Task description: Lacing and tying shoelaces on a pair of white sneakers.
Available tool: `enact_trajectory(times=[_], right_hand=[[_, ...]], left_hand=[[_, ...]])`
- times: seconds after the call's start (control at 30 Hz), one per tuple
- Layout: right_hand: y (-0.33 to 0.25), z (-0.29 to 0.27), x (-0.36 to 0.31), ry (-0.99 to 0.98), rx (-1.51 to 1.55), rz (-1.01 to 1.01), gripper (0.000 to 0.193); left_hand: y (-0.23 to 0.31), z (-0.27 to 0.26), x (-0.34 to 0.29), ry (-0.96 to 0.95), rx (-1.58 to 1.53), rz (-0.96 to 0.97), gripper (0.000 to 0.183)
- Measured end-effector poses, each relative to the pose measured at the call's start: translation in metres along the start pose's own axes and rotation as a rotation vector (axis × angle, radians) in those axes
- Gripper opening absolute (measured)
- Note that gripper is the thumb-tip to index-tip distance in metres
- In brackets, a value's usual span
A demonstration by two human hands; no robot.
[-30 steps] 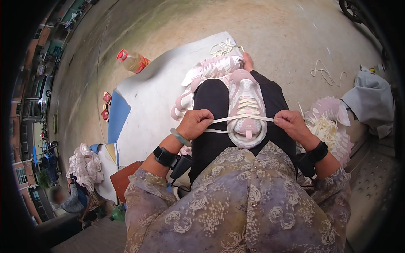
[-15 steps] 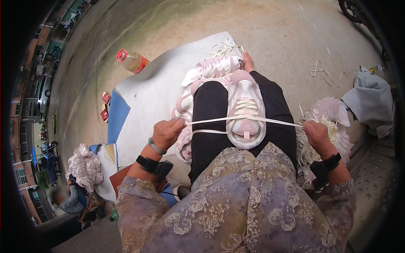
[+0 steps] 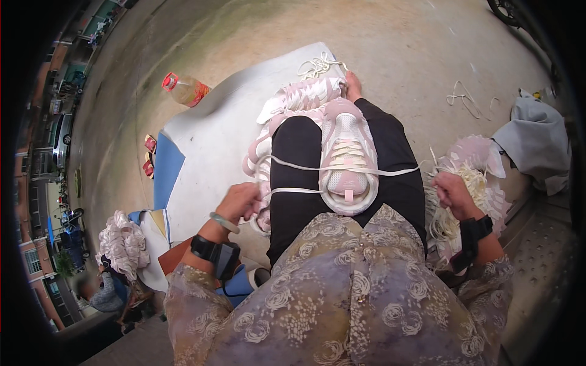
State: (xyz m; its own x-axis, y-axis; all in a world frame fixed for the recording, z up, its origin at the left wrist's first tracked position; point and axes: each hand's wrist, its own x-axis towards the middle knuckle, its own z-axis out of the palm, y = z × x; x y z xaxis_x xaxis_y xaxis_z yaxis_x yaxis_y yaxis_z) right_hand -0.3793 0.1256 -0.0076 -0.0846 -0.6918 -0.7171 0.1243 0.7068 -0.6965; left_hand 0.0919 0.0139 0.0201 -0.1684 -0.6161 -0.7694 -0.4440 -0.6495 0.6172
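Observation:
A pink and white sneaker (image 3: 349,125) rests across my thighs, toe away from me. A cream shoelace (image 3: 293,165) zigzags through its eyelets and runs out slackly to both sides. At the left, the lace curls down to my left hand (image 3: 240,200), whose fingers are closed on it beside my knee. A second strand lies across my left thigh. My right hand (image 3: 453,191) is closed beyond my right thigh, near a heap of laces (image 3: 467,183); the other strand bends up toward its fingertips, and its grip is partly hidden.
More sneakers (image 3: 299,100) lie by my left leg on a white sheet (image 3: 213,146). A red-capped bottle (image 3: 184,89) stands beyond, with sandals (image 3: 149,157) at left. Grey cloth (image 3: 532,143) sits at right; a bundle of pink shoe parts (image 3: 123,244) and a person (image 3: 110,293) are at lower left.
The stretched lace has gone slack and now curves. My left hand has moved lower and my right hand slightly lower. The sneaker stays on my lap.

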Motion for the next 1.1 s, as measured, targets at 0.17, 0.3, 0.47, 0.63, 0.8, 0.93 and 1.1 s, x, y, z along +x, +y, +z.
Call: enact_trajectory(times=[0.17,0.3,0.47,0.63,0.8,0.93,1.1], right_hand=[[-0.025,0.077,0.007,-0.254,0.066,0.053,0.019],[-0.023,0.093,0.027,-0.352,-0.058,-0.134,0.019],[-0.029,0.096,0.044,-0.245,0.205,-0.246,0.011],[-0.034,0.09,0.044,-0.177,0.385,-0.362,0.011],[-0.018,0.106,0.035,-0.402,0.154,-0.351,0.008],[-0.014,0.108,0.048,-0.303,-0.01,-0.497,0.008],[-0.013,0.115,0.059,-0.167,-0.015,-0.695,0.008]], left_hand=[[0.032,0.066,0.028,-0.397,-0.115,-0.019,0.021],[0.054,0.09,0.049,-0.376,-0.057,0.033,0.017],[0.064,0.093,0.06,-0.218,-0.059,0.132,0.019],[0.059,0.096,0.051,-0.071,0.005,0.239,0.025],[0.042,0.099,0.049,-0.07,-0.084,0.41,0.023],[0.044,0.102,0.045,-0.14,-0.229,0.198,0.018],[0.045,0.107,0.048,-0.172,-0.405,0.206,0.013]])
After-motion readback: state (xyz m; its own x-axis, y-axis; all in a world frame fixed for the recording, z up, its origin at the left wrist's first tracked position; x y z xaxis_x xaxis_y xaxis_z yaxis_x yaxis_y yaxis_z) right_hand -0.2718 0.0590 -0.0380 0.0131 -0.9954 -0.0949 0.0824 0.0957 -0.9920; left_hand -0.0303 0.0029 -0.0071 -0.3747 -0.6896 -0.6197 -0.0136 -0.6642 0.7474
